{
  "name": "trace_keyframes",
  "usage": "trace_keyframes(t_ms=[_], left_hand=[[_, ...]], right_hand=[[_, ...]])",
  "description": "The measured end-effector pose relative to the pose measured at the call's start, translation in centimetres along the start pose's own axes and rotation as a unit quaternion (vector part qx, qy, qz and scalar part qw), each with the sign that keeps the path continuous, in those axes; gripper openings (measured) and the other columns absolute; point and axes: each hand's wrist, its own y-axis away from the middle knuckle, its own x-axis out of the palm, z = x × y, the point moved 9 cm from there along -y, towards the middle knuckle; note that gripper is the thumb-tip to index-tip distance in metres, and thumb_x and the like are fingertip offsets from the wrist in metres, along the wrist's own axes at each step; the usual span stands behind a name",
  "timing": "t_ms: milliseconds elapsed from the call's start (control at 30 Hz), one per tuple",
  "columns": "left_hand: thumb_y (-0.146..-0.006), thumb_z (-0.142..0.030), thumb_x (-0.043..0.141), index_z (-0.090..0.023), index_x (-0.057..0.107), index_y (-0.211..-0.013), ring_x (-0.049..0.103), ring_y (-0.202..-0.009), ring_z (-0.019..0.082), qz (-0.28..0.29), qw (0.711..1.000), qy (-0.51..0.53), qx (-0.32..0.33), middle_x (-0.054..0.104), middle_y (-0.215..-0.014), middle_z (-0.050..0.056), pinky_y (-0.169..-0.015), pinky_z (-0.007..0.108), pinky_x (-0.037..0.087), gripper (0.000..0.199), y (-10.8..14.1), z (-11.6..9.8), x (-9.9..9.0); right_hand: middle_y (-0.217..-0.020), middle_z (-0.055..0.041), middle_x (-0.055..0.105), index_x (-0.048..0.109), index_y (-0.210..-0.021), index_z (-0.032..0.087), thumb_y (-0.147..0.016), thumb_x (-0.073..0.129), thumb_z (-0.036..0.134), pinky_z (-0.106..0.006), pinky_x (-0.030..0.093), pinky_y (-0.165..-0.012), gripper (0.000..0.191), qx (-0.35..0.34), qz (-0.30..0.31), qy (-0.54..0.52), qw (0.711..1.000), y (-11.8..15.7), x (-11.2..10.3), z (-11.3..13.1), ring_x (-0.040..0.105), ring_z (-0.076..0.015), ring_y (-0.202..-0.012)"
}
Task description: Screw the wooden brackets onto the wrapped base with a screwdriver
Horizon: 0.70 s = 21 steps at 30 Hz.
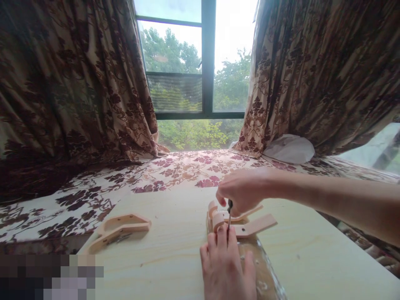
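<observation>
My right hand [246,191] is closed around the dark handle of a screwdriver [230,212], held upright with its shaft pointing down. The tip is hidden by my left fingers. My left hand [226,262] presses its fingers on a pale wooden piece [259,226] at the foot of the shaft. This piece has a flat angled arm with a dark hole, and rounded wooden blocks [218,221] at its left end. Beneath lies a brown slab [262,271] with a shiny, plastic-like edge.
An angled wooden frame [134,227] lies at the table's left, with small dark metal pieces [120,238] beside it. The pale wooden table [168,258] stands before a ledge with floral cloth [181,166]. A white bundle [290,149] rests by the right curtain.
</observation>
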Motion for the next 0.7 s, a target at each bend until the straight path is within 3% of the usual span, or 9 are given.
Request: trace_keyframes(t_ms=[100,200,400,533,700], left_hand=[[-0.081,-0.029,0.045,-0.02,0.055,-0.126,0.048,-0.113,0.029,0.002,1.0,-0.003,0.002,0.055,-0.132,0.002,-0.092,0.046,0.038,0.047,0.0,-0.1,-0.1],[-0.082,-0.03,0.045,-0.021,0.055,-0.125,0.049,-0.112,0.029,0.005,1.0,-0.006,0.002,0.055,-0.132,0.003,-0.092,0.045,0.038,0.046,0.0,-0.2,-0.1],[-0.082,-0.031,0.046,-0.021,0.055,-0.126,0.049,-0.112,0.029,0.012,1.0,0.004,-0.002,0.055,-0.132,0.003,-0.091,0.046,0.038,0.046,0.0,-0.2,-0.1],[-0.083,-0.032,0.046,-0.02,0.055,-0.126,0.049,-0.112,0.028,0.01,1.0,0.001,0.003,0.054,-0.133,0.004,-0.092,0.045,0.038,0.046,-0.1,-0.4,-0.4],[-0.082,-0.029,0.047,-0.02,0.055,-0.125,0.049,-0.11,0.027,0.006,1.0,0.006,0.003,0.055,-0.131,0.004,-0.091,0.044,0.037,0.045,-0.1,-0.4,-0.6]], right_hand=[[-0.088,-0.0072,0.07,0.072,-0.101,0.019,-0.07,0.054,0.012,-0.027,0.033,-0.056,0.036,-0.018,-0.009,0.028,0.999,0.4,-0.6,0.7,0.054,-0.0155,-0.067],[-0.08,-0.0065,0.069,0.074,-0.093,0.017,-0.07,0.052,0.011,-0.027,0.032,-0.054,0.032,-0.04,-0.008,0.025,0.999,0.2,-0.4,0.9,0.051,-0.0146,-0.063],[-0.077,-0.0062,0.068,0.074,-0.094,0.01,-0.073,0.062,0.026,-0.023,0.034,-0.053,0.03,-0.018,0.029,-0.074,0.997,-1.1,1.2,-1.1,0.05,-0.0118,-0.061],[-0.077,-0.008,0.068,0.073,-0.096,0.01,-0.076,0.06,0.035,-0.025,0.031,-0.051,0.035,0.01,0.02,-0.053,0.998,-0.6,1.2,-1.4,0.049,-0.0134,-0.06],[-0.086,-0.0061,0.069,0.072,-0.1,0.02,-0.07,0.058,0.017,-0.026,0.031,-0.054,0.033,-0.008,-0.009,0.022,1.0,0.5,-0.2,0.1,0.052,-0.0151,-0.066]])
